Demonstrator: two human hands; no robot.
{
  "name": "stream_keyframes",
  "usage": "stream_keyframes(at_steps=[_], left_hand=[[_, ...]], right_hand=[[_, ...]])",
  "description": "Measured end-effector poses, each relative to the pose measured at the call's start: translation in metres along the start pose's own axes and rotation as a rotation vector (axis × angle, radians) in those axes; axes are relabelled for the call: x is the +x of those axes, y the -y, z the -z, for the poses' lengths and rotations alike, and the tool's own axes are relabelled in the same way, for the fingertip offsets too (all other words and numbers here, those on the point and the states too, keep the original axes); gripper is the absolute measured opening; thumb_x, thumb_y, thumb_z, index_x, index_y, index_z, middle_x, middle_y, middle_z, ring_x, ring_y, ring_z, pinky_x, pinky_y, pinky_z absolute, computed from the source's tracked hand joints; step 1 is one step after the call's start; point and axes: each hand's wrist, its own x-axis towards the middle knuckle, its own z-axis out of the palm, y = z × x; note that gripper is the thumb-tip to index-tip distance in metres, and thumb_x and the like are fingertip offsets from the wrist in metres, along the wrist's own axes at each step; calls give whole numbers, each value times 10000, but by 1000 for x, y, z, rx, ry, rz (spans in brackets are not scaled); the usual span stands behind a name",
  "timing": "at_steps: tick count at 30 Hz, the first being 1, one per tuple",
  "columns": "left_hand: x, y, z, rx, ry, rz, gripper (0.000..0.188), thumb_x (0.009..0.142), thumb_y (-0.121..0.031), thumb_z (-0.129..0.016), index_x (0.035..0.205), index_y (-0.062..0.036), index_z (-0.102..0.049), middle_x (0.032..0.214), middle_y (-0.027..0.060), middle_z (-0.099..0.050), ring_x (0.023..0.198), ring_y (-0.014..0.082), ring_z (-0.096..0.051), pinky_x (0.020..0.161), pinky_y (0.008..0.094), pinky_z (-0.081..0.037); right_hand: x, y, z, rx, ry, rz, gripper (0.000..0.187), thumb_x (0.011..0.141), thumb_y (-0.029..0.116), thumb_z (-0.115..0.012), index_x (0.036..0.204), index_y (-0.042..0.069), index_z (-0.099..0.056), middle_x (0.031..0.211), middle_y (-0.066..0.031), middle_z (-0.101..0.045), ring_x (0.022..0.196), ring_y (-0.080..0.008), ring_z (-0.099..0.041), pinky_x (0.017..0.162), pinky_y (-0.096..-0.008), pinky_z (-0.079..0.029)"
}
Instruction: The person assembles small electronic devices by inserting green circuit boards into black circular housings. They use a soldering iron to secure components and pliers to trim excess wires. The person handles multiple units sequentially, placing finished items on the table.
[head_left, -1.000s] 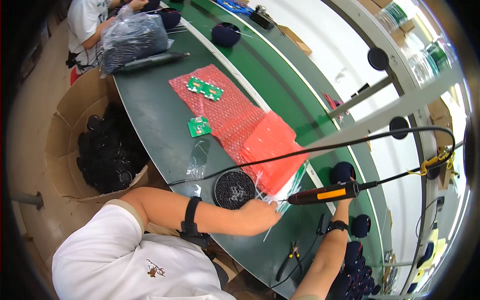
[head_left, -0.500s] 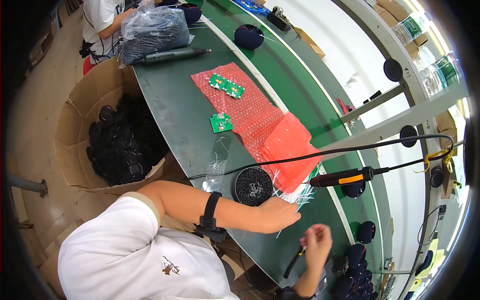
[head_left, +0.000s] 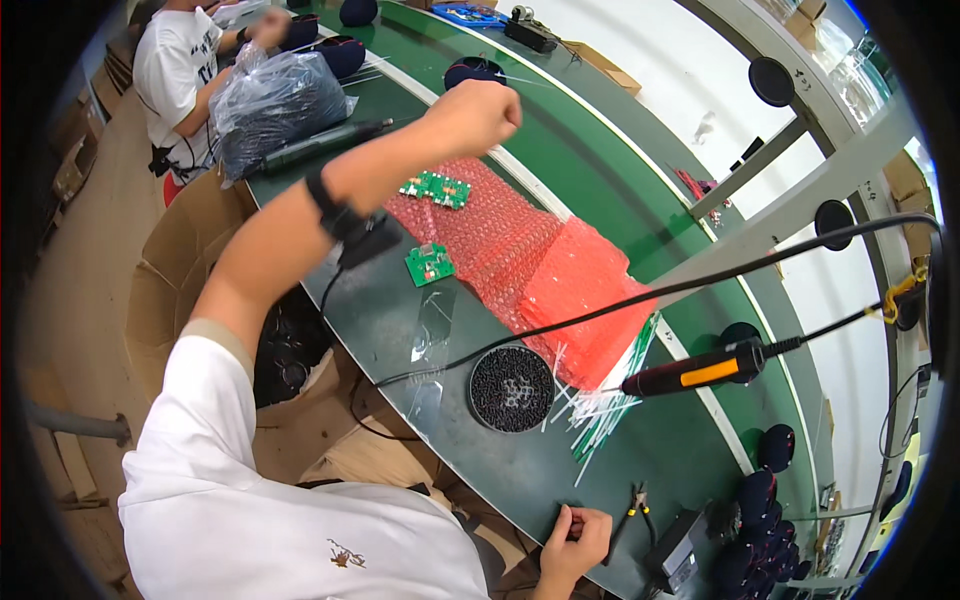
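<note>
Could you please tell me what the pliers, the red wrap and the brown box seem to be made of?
Pliers: probably metal at the head, which looks bare and greyish; the black and yellow grips may be plastic or rubber. Red wrap: most likely plastic film, slightly glossy, given its bubbles and crinkles. Brown box: apparently cardboard, matt, judging by its colour and creased walls.

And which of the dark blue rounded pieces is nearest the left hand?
The dark blue piece on the green belt, partly hidden behind the left hand; the others sit farther off, toward the upper left or the right.
</note>
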Motion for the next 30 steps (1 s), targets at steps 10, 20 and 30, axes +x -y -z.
stream_keyframes(at_steps=[10, 20, 30], left_hand=[[139, 180, -116, 582, -113, 117, 354, 891, -123, -720, 1234, -91, -640, 1273, 143, -677, 1210, 355, -668, 953, 539, -567], [115, 153, -121, 732, -109, -117, 446, 806, -123, -811, 1223, -134, -656, 1186, 72, -637, 1201, 281, -623, 917, 481, -521], [-30, 41, -1, 13, -189, -376, 568, 599, -153, -958, 1060, -15, -657, 986, 152, -661, 941, 366, -675, 833, 426, -544]], right_hand=[[21, 24, 9, -102, -32, 17, 158, 867, 48, -806, 819, 41, -656, 769, -117, -618, 611, -292, -566, 553, -392, -461], [6, 6, 3, -86, -34, -40, 179, 829, 37, -809, 807, 44, -631, 780, -100, -605, 602, -240, -569, 528, -351, -446], [10, 0, 8, 137, -53, -69, 153, 818, -13, -815, 839, 38, -672, 821, -108, -644, 649, -232, -630, 554, -320, -515]])
